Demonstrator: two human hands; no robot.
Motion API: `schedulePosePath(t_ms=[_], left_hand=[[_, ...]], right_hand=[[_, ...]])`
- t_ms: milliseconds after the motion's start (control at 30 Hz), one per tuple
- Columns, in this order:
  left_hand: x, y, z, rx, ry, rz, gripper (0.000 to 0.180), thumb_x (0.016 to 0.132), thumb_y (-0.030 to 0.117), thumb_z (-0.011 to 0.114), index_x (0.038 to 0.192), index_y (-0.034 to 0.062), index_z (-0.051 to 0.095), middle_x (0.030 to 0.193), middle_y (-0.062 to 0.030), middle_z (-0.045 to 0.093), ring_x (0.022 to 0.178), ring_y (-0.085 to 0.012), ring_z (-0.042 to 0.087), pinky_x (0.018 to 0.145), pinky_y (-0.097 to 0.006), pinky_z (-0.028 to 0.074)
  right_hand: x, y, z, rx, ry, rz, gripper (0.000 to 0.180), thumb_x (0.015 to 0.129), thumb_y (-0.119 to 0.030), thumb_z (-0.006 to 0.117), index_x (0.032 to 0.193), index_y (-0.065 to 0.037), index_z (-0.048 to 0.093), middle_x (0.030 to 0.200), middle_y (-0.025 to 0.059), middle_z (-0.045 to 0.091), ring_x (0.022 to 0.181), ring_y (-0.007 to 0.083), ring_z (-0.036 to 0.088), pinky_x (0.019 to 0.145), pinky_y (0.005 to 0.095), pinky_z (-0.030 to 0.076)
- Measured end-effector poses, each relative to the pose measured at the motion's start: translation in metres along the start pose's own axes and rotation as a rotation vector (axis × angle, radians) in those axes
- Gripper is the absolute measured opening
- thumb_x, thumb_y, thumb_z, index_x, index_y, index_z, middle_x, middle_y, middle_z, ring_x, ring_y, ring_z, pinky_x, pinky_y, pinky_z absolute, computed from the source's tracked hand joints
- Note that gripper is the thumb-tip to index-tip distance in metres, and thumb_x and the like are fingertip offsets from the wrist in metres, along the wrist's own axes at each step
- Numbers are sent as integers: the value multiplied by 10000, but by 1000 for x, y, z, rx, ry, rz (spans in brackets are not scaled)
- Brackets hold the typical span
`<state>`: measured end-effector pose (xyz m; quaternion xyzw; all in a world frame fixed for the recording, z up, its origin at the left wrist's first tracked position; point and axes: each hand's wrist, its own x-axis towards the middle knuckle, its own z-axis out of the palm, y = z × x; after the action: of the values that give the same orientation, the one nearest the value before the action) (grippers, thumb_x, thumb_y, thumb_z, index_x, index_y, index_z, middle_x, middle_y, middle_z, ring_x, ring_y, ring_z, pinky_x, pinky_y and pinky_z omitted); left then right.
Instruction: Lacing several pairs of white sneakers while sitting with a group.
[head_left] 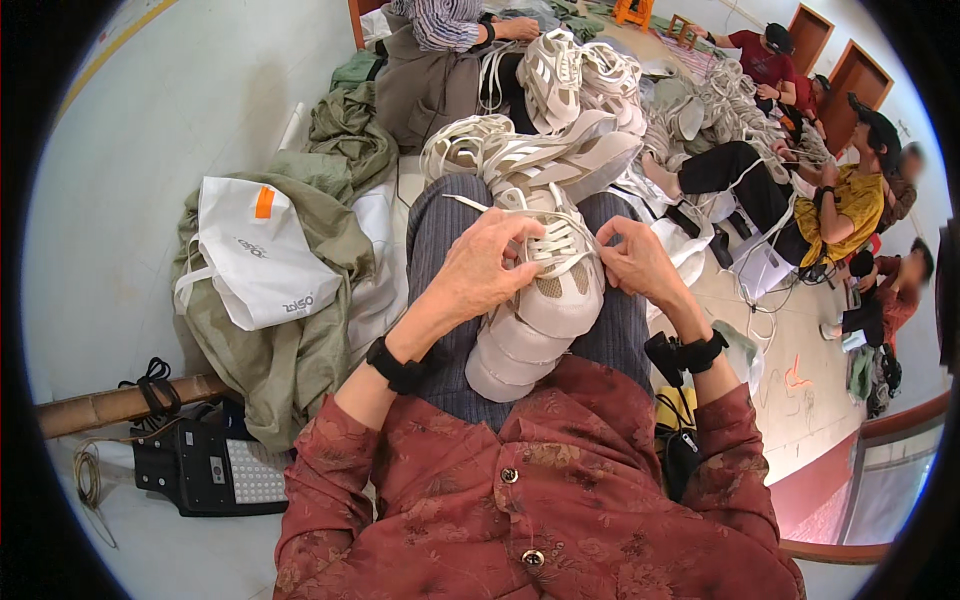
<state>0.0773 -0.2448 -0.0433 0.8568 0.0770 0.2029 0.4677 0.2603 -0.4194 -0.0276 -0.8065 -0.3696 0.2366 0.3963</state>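
Observation:
A beige chunky-soled sneaker lies in my lap between my knees, toe toward my body. My left hand pinches its white lace over the tongue. My right hand grips the lace and the shoe's right side at the eyelets. A loose lace end trails up to the left. Both wrists wear black bands.
A pile of similar sneakers lies beyond my knees. A white bag rests on olive cloth sacks at my left. A black device and a wooden pole lie lower left. Other people sit at top and right.

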Motion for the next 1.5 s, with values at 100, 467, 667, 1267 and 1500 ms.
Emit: schedulePosePath(t_ms=[100, 467, 667, 1267, 1500], left_hand=[[3, 0, 1, 129, 13, 53, 264, 799, 61, 657, 1062, 41, 645, 1028, -105, 567, 791, -174, 603, 705, -281, 519], [5, -11, 7, 70, 136, 145, 193, 772, -60, 536, 942, -1, 605, 814, -99, 614, 698, -186, 603, 656, -300, 502], [5, -11, 5, 165, 127, 184, 82, 754, -24, 529, 832, 1, 523, 811, -182, 604, 727, -387, 582, 637, -441, 455], [7, 13, -18, -610, -59, -172, 39, 881, 75, 553, 918, 60, 556, 810, -3, 568, 702, -89, 547, 648, -244, 483], [32, -13, -145, -939, 438, -59, 83, 837, 71, 631, 908, 54, 591, 834, 1, 599, 760, -108, 603, 753, -216, 512]], right_hand=[[-3, 1, -6, 110, -99, 58, 103, 861, -32, 545, 956, 2, 566, 552, 60, 584, 430, 110, 509, 365, 247, 357], [-12, 5, -14, -24, -198, 74, 138, 796, -12, 554, 919, 47, 578, 564, 108, 616, 414, 143, 553, 376, 284, 421], [1, 8, -14, -44, 78, -54, 127, 875, -84, 557, 823, 27, 588, 549, 83, 602, 409, 111, 541, 368, 248, 396], [98, -123, 3, -528, 565, -1083, 99, 807, -46, 580, 879, -30, 648, 932, 113, 621, 830, 347, 630, 720, 443, 498], [132, -112, -17, -598, 654, -1047, 374, 812, -57, 537, 1183, -85, 578, 1003, 147, 613, 946, 357, 623, 793, 460, 504]])
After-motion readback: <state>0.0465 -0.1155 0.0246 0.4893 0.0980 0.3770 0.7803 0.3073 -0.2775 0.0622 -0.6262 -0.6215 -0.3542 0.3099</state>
